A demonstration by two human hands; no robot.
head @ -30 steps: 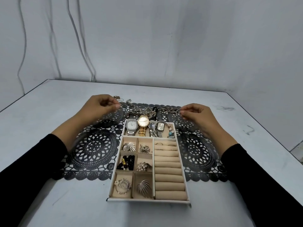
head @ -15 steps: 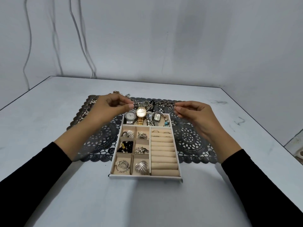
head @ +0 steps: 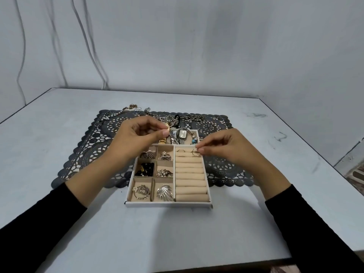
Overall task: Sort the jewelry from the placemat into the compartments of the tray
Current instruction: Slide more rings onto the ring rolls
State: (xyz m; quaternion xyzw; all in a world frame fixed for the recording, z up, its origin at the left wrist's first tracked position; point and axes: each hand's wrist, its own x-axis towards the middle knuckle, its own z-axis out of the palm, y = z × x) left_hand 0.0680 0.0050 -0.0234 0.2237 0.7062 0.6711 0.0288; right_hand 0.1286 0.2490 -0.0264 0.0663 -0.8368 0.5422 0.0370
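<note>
Your L sleeve (head: pixel 39 223) & R sleeve (head: pixel 315 223) are both black, long and plain: matte fabric, snug fit, soft folds toward the elbows. Cuffs stop partway up the forearms, so wrists and lower forearms show bare. L hand (head: pixel 137 134) & R hand (head: pixel 222 148) are bare too.

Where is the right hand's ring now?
Head view, right of centre: the right hand pinches the ring over the far end of the ring rolls in the tray, near the watches.
</note>
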